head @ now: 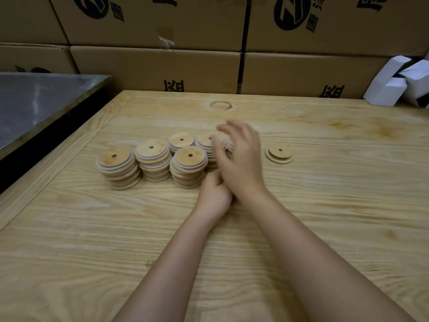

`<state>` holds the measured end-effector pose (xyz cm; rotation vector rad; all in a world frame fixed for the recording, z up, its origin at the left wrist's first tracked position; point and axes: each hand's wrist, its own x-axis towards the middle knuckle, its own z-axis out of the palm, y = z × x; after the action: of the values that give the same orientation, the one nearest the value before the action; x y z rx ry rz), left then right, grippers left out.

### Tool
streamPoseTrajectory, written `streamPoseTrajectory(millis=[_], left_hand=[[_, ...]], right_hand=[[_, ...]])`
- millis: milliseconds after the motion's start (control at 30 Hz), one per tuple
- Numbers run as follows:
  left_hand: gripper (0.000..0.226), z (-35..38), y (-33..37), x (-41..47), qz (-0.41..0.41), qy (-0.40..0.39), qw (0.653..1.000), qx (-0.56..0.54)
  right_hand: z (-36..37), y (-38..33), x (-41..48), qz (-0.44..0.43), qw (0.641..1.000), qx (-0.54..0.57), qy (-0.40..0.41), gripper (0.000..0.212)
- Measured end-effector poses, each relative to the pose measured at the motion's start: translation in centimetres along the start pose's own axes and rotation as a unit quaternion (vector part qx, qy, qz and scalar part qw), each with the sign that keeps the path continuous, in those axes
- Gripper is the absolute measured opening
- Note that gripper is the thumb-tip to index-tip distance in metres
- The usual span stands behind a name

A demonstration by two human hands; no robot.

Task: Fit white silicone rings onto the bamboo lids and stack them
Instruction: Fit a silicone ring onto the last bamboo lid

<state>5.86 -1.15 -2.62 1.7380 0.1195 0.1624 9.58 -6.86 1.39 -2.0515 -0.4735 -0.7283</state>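
Forearms: ours, crossing low over the wooden table.
Left hand: at the foot of the stacks, fingers hidden behind our right wrist; we cannot tell its grip.
Right hand: blurred, fingers spread over the rightmost stack.
Room: broad pale grain runs to the near and right edges.
Far edge: cardboard boxes, white cartons.
Left edge: grey metal tray.
Bamboo lids: round, holed, with white silicone rings, in five close stacks.
Lone lid: flat, apart to the right.
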Motion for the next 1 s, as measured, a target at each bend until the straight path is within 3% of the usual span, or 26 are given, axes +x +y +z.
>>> streamPoseTrajectory(millis=[67, 100, 200, 267, 367, 600, 833, 1000], left_hand=[[0.029, 0.2, 0.0, 0.2, -0.015, -0.016, 0.996, -0.086], [0.029, 0.2, 0.2, 0.3, -0.018, -0.019, 0.995, -0.099], [0.029, 0.0, 0.0, 0.4, -0.018, -0.035, 0.992, -0.118], [0.028, 0.0, 0.2, 0.2, -0.025, -0.041, 0.991, -0.127], [0.027, -0.1, 0.3, 0.2, -0.026, -0.04, 0.99, -0.132], [0.027, -0.1, 0.3, 0.2, -0.029, -0.045, 0.988, -0.143], [0.024, -0.1, 0.4, 0.1, -0.028, -0.051, 0.988, -0.146], [0.015, -0.2, 0.2, 0.1, -0.017, -0.055, 0.988, -0.143]], right_hand=[[-1.3, 2.3, 0.7, 0.048, 0.995, -0.03, 0.079, 0.031], [-1.9, 3.7, 1.2, 0.091, 0.99, -0.065, 0.081, 0.035], [-3.4, 8.2, 1.6, 0.258, 0.944, -0.205, -0.027, 0.059], [-4.0, 10.1, 1.0, 0.306, 0.912, -0.254, -0.105, 0.063], [-4.1, 10.7, 0.4, 0.287, 0.907, -0.274, -0.139, 0.056], [-4.8, 9.1, -1.1, 0.232, 0.932, -0.263, -0.086, 0.041], [-6.6, 7.9, -3.1, 0.228, 0.935, -0.237, -0.131, 0.055], [-6.5, 7.7, -5.2, 0.225, 0.953, -0.19, -0.076, 0.068]])
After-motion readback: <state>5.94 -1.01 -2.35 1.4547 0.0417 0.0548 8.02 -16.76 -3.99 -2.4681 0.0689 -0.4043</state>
